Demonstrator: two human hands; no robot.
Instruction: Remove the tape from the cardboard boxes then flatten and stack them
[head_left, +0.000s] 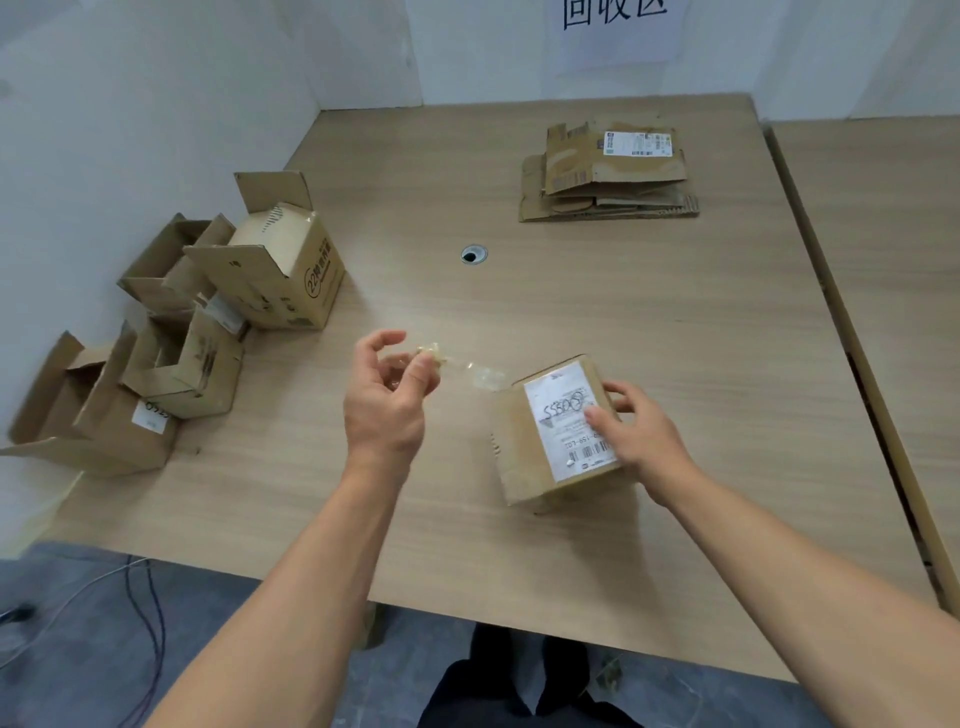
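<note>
A broad table (649, 322) with a pale wood-grain laminate top fills most of the view, set into a corner of white walls. Along its left edge sits a loose cluster of open boxes (208, 332) of brown corrugated card, their flaps standing up at angles; the biggest of them lies on its side at the far end of the group. At the far right lies the flat stack (608, 171), several creased, flattened cartons piled one on another, the top one bearing a white shipping label. Near the middle, slightly right, stands a small closed box (519, 447), squarish and matt brown, with a white printed label (569, 415) across its upper face. The right hand (644, 436) grips this box, thumb on the label and fingers wrapped over its right side. The left hand (387, 400), just left of the box and raised off the table, pinches a crumpled wad of clear tape (467, 366) between thumb and fingers. A thin, glossy, wrinkled strip runs from that wad to the box's far left corner. Farther back a small round metal-rimmed cable hole (474, 254) pierces the tabletop.
</note>
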